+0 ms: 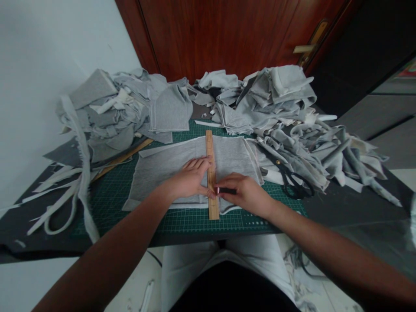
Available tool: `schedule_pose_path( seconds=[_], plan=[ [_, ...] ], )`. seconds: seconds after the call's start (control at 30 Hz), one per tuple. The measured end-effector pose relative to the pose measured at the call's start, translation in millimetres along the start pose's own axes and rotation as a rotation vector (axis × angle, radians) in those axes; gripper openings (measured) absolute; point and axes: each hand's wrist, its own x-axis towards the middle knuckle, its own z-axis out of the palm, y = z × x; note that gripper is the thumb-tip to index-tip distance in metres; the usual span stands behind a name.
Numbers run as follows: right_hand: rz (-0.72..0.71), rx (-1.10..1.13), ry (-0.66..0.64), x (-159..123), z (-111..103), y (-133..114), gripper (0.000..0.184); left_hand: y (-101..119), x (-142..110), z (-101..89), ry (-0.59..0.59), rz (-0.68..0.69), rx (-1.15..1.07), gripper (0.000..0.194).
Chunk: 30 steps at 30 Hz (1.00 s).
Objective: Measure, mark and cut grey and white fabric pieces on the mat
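While pressing a wooden ruler [213,211] down with the left hand [186,178], got the right hand [245,193] in close at the ruler's right edge, toward its near end. Left hand: opened out palm down, fingertips on the middle part of the ruler, thumb stretched away onto the nearer part, not wrapped around anything. Right hand: fingers curled, thumb and index brought in close together. Can't tell if actually gripping something there; can just make out a tiny pale spot at the fingertips, too small to call.

Got the gray fabric piece [172,169] spread out in the middle, under the ruler and the hands, on a green cutting mat [107,206]. Running near to far with the ruler, poking a bit past both fabric edges.

Got black scissors [284,172] just right of the fabric, handles toward the near right. Over on the left, seeing a second wooden strip [121,160] at a slant, plus a long off-white strip [85,182] trailing over the near edge of the dark table [328,212]. Also got heaps of scraps all round: a left pile [113,112], a far pile [266,99] and a right pile [308,147]. Beyond those, looking at a reddish-brown door [208,39].
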Motion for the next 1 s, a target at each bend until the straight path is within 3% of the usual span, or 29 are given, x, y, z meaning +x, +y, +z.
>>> schedule_pose_path(
  seconds=[0.23, 0.47, 1.0],
  plan=[
    [-0.061, 0.000, 0.000, 12.5, -4.3, 7.0, 0.022, -1.1, -0.6, 1.3, 0.011, 0.009, -0.001, 0.110],
    [0.024, -0.003, -0.012, 19.4, -5.6, 14.4, 0.026, -1.2, -0.3, 1.7, 0.014, 0.005, 0.010, 0.112],
    [0.025, -0.099, 0.030, 45.0, -11.9, 31.3, 0.027, -0.5, -0.6, 2.0, 0.017, 0.017, 0.010, 0.106]
  ],
)
